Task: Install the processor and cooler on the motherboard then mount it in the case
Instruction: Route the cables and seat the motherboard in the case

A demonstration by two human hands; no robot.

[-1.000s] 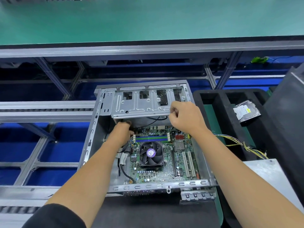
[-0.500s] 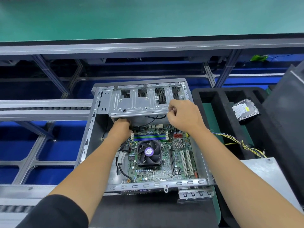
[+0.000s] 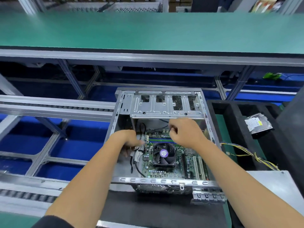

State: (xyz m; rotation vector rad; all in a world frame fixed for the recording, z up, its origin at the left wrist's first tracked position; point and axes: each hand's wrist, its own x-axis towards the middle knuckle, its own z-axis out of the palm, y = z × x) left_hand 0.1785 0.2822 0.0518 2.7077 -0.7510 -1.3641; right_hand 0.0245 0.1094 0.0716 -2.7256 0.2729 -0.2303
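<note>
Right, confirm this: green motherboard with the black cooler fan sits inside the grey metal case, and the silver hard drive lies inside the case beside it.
Wrong on the drive. The head view shows the silver hard drive lying in the black foam tray right of the grey metal case. The green motherboard with the black cooler fan is inside it.

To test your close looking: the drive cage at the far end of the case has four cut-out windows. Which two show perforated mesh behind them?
The two right-hand windows of the drive cage in the case; the two left ones are smaller and show only dim, indistinct interior.
</note>
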